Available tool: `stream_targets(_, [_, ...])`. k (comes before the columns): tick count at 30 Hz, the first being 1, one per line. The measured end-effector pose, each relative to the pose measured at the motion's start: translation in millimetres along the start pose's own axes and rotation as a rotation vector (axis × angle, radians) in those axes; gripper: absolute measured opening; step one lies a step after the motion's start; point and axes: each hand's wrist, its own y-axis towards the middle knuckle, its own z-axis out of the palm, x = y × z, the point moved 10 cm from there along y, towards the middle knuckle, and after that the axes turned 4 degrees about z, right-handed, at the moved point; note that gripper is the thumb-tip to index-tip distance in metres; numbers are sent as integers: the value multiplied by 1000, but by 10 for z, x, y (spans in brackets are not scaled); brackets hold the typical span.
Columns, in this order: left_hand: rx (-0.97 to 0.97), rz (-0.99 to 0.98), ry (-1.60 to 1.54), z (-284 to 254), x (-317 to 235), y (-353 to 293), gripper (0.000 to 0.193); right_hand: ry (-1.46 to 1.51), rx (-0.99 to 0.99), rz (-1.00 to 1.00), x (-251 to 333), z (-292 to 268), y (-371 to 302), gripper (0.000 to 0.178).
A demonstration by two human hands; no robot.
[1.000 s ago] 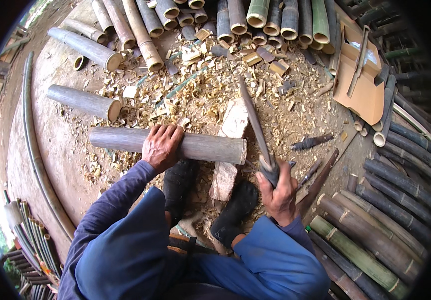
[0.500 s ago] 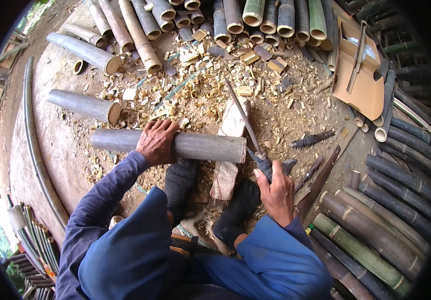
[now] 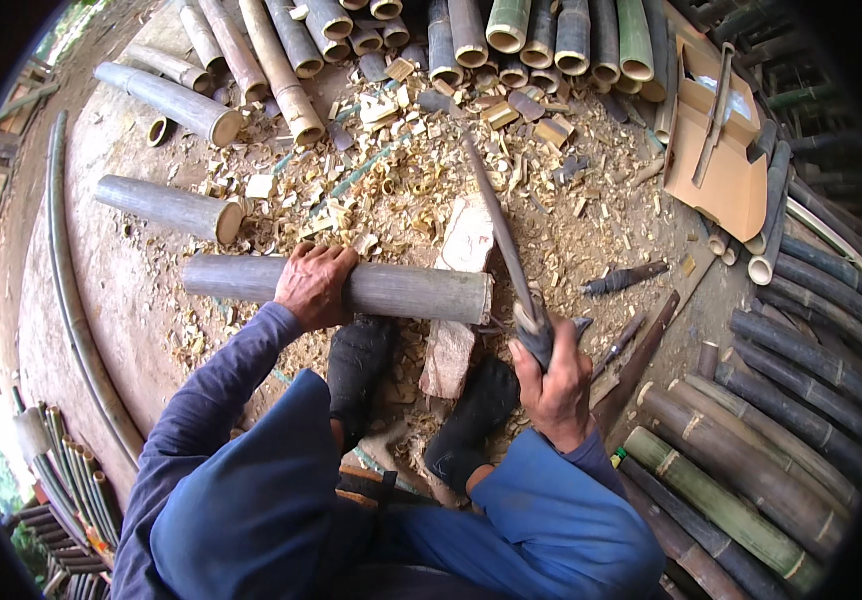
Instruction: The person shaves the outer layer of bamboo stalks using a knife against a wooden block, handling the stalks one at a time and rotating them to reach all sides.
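My left hand point(image 3: 316, 287) is wrapped over the top of a dark grey bamboo section point(image 3: 411, 290), which lies crosswise in front of me. The right part of that section rests on a wooden block point(image 3: 448, 357) between my feet. In my right hand point(image 3: 558, 392) is a long-bladed knife point(image 3: 503, 232), gripped by its dark wrapped handle. Its narrow blade points away from me and passes just right of the bamboo's cut end, apart from it as far as I can tell.
Wood chips and shavings point(image 3: 371, 210) cover the ground ahead. Another bamboo section point(image 3: 166, 207) lies at the left. A wrapped-handle tool point(image 3: 626, 279) and a long brown blade point(image 3: 641, 355) lie at the right, near stacked bamboo point(image 3: 741, 470). Beyond is an opened cardboard box point(image 3: 716, 180).
The knife in my right hand has turned slightly, so more of its blade's flat side shows. My left hand and the bamboo section have barely moved.
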Motion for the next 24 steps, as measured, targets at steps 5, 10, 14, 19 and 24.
stream_targets(5, [-39,66,1,47,-131,69,61,-449,346,340,-1088,497,-165,35])
stream_targets(10, [-253,88,40,-131,-31,-121,61,-220,234,223,-416,232,-9,31])
stream_targets(14, [-327,87,96,-87,-77,-139,61,-3,-94,2,-91,25,-126,25])
stream_targets(19, [-272,66,62,-22,-106,-64,61,-329,329,398,-894,529,-248,32])
stream_targets(24, [-362,41,77,-83,-92,-185,58,-89,100,84,-187,193,14,32])
